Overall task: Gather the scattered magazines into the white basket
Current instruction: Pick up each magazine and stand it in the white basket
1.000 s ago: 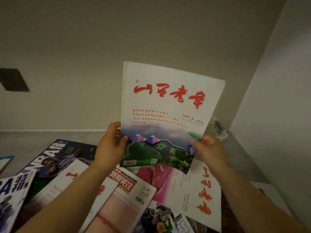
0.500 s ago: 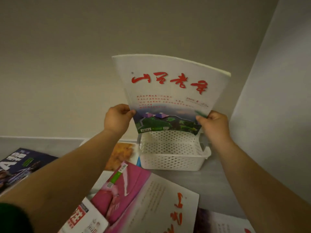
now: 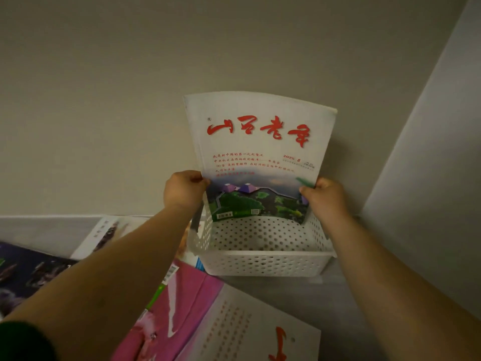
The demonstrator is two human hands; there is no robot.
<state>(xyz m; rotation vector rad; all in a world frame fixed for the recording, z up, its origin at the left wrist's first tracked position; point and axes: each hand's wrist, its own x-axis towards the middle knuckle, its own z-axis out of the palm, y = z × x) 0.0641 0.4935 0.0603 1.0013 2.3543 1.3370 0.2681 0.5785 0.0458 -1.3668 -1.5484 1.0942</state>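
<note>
A white magazine [image 3: 260, 142] with red brush lettering and a green landscape picture stands upright, bowed, with its lower edge inside the white perforated basket [image 3: 263, 264]. My left hand [image 3: 183, 191] grips its left edge and my right hand [image 3: 324, 196] grips its right edge. The basket sits on the grey surface against the wall, near the right corner. The bottom of the magazine is hidden behind the basket's front wall.
A pink-and-white magazine [image 3: 208, 321] lies in front of the basket. A dark-covered magazine [image 3: 28, 272] lies at the left, and another [image 3: 109, 230] lies beside the basket's left side. The side wall [image 3: 429, 178] rises close on the right.
Both hands have carried the magazine forward and down from above the scattered pile, and its lower edge now sits inside the basket. The view has moved closer to the basket.
</note>
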